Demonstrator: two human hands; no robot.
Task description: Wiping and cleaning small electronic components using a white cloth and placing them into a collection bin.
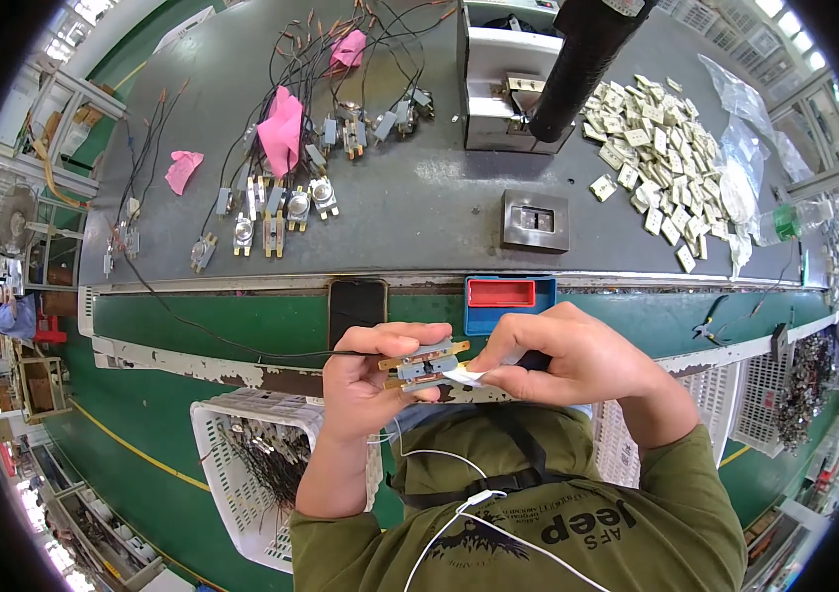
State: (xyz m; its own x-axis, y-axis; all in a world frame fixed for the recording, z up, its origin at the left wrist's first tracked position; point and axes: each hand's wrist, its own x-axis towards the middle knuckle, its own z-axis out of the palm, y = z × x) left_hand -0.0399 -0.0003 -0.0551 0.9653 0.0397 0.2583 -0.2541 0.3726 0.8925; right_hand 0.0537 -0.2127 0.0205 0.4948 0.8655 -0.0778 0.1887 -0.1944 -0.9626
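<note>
My left hand (352, 390) is closed around a grey switch-like electrical part (425, 365) with brass terminals, held above the table's near edge. A black wire (281, 353) runs from the part's left side onto the table. My right hand (577, 357) pinches a small white piece (463, 375) between thumb and forefinger, its tip against the right side of the grey part. My fingers cover some of the white piece, so I cannot tell its full shape. Just beyond my hands lie a dark phone (357, 304) and a blue tray (481, 318) with a red box (501, 292) inside.
Wired grey parts (274, 227) and pink scraps (281, 128) lie at the left. A metal block (536, 221) sits near a machine (513, 94). White pieces (661, 153) are heaped at the right, near pliers (707, 328). A white basket (232, 493) of wired parts stands below.
</note>
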